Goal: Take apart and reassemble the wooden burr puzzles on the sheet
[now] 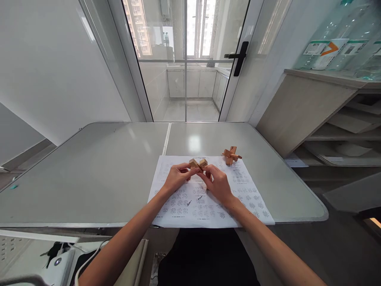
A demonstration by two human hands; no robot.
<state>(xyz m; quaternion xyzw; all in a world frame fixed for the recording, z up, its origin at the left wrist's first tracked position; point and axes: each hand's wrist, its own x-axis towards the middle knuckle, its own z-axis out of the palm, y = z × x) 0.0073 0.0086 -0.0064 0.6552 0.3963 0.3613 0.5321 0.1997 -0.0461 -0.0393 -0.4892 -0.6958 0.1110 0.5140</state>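
My left hand (176, 177) and my right hand (218, 182) meet over a printed sheet of diagrams (208, 198) on the grey table (98, 171). Between their fingertips they pinch a small set of wooden puzzle pieces (198, 163), the left hand on its left end, the right hand on its right end. Both hands are closed on it, held just above the paper. A second wooden puzzle (231, 155), an assembled cross of interlocked sticks, rests on the sheet's far right corner, a little beyond my right hand.
The table is two grey tops joined by a seam (166, 139). A glass door with a black handle (239, 57) stands behind it. Wooden shelves (342, 131) are at the right. A white device with a cable (59, 264) lies below the table's near left edge.
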